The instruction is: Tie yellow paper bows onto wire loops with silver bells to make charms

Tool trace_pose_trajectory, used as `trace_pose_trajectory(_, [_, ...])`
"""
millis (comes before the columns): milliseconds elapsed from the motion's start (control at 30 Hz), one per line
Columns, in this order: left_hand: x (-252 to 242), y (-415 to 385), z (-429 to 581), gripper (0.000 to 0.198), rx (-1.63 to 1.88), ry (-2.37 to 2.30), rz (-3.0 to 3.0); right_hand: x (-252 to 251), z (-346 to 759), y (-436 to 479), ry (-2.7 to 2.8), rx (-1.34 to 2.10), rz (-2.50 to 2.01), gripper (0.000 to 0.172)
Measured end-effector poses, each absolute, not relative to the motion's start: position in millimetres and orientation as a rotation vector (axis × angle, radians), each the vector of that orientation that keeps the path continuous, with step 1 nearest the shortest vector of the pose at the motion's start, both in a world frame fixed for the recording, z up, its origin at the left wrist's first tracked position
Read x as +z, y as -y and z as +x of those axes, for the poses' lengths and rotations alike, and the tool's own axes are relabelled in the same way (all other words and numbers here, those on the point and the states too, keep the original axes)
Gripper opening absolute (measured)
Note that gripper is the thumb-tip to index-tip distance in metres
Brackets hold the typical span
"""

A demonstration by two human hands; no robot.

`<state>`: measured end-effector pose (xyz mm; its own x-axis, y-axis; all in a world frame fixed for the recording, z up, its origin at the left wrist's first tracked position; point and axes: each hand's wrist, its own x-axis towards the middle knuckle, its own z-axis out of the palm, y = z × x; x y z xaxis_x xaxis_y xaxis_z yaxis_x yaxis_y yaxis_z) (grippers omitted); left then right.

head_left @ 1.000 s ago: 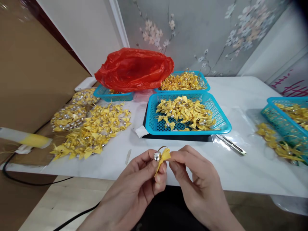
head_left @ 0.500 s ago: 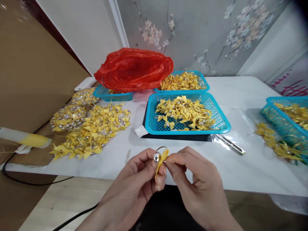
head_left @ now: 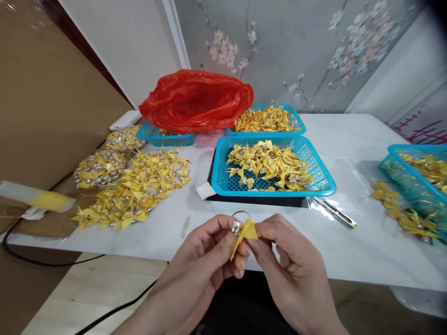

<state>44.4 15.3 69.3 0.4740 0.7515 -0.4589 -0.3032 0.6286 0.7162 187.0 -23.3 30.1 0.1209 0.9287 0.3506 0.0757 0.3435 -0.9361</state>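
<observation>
Between my hands, over the table's front edge, is a yellow ribbon bow (head_left: pixel 248 231) with a shiny silver bell-like ball (head_left: pixel 236 227) and a thin gold loop above. My left hand (head_left: pixel 206 260) pinches the piece at the ball with thumb and forefinger, the other fingers curled beneath. My right hand (head_left: pixel 291 260) is closed too, thumb and forefinger pinching the bow's right side. Just beyond them stands a blue basket (head_left: pixel 275 192) holding many similar yellow bows. A loose pile of yellow bows (head_left: pixel 136 190) lies to the left.
A red plastic bag (head_left: pixel 195 100) lies over a small blue basket (head_left: pixel 185 139). Another blue basket (head_left: pixel 298 125) of bows stands behind. At right are a basket (head_left: pixel 398 170) and loose bows (head_left: pixel 415 218). Metal tweezers (head_left: pixel 337 212) and a glue gun (head_left: pixel 38 197) lie on the table.
The yellow bow has turned and spread, showing a broader face toward me. Both hands have shifted slightly right in view and keep their pinch on the piece.
</observation>
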Motion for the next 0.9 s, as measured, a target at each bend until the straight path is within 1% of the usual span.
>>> trace_pose_trajectory(200, [65.1,-14.1,44.9,0.004,0.752,-0.850,0.610,28.0,183.9,24.6,1.303,0.826,-1.002,0.025])
trace_pose_trajectory(400, [62.6,-12.5,47.1,0.006,0.796,-0.866,0.589,26.2,177.2,25.9,1.241,0.857,-0.994,0.024])
trace_pose_trajectory(500, [62.4,-12.4,46.6,0.005,0.845,-0.892,0.719,23.9,174.9,27.1,1.207,0.873,-1.004,0.022])
trace_pose_trajectory(600, [64.1,-12.3,44.5,0.002,0.913,-0.990,0.975,20.3,176.3,26.7,1.233,0.813,-1.059,0.021])
trace_pose_trajectory(733, [68.9,-9.8,42.0,0.007,0.891,-1.080,1.136,12.5,182.2,24.9,1.291,0.707,-1.050,0.026])
trace_pose_trajectory(900, [69.5,-5.5,37.6,0.013,0.822,-0.960,1.118,-0.3,187.6,25.2,1.302,0.669,-1.032,0.030])
